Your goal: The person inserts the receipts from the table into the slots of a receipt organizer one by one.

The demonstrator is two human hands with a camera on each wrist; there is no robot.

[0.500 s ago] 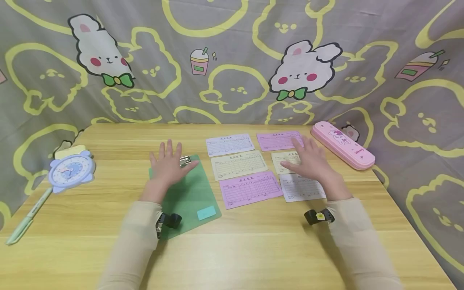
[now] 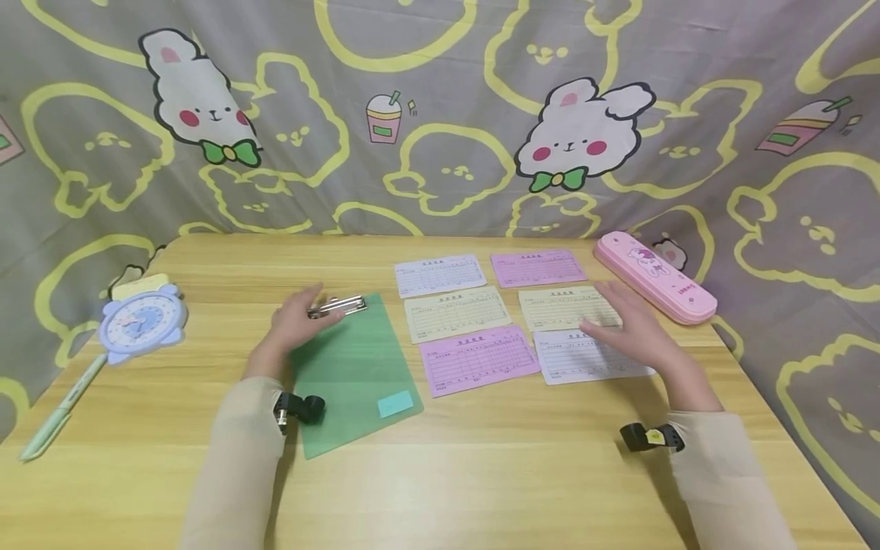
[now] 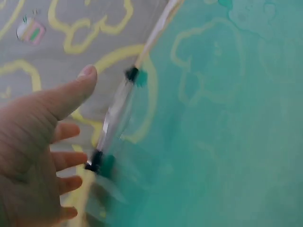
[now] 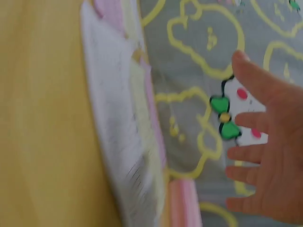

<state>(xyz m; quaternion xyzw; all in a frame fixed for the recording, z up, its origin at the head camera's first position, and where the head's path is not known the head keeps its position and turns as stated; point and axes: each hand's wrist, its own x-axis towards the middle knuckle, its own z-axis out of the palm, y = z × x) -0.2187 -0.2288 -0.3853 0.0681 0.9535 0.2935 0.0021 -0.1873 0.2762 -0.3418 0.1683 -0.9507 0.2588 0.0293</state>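
Over the upper left edge of a green clipboard [image 2: 357, 367], my left hand [image 2: 294, 325] is turned sideways with fingers loosely extended, beside the metal clip [image 2: 349, 305]. The left wrist view shows that hand [image 3: 33, 146] apart from the clip and holding nothing. My right hand [image 2: 639, 328] hovers over the right column of printed slips: a pink slip [image 2: 538, 268], a yellow slip [image 2: 560, 309] and a white slip [image 2: 577, 367], the lower two partly covered. Its fingers are straight and empty in the right wrist view. A left column has a white slip [image 2: 440, 276], yellow slip [image 2: 457, 313] and pink slip [image 2: 479, 360].
A blue sticky note [image 2: 395, 404] lies on the clipboard's lower right corner. On the table's left are a blue toy clock [image 2: 143, 324] and a pale green pen [image 2: 65, 409]. A pink pencil case [image 2: 656, 277] sits at the back right, near the patterned curtain [image 2: 454, 92].
Both hands have moved apart, the left one leftward and the right one rightward. They have turned from palms-down to more sideways, uncovering the clip and more of the slips.
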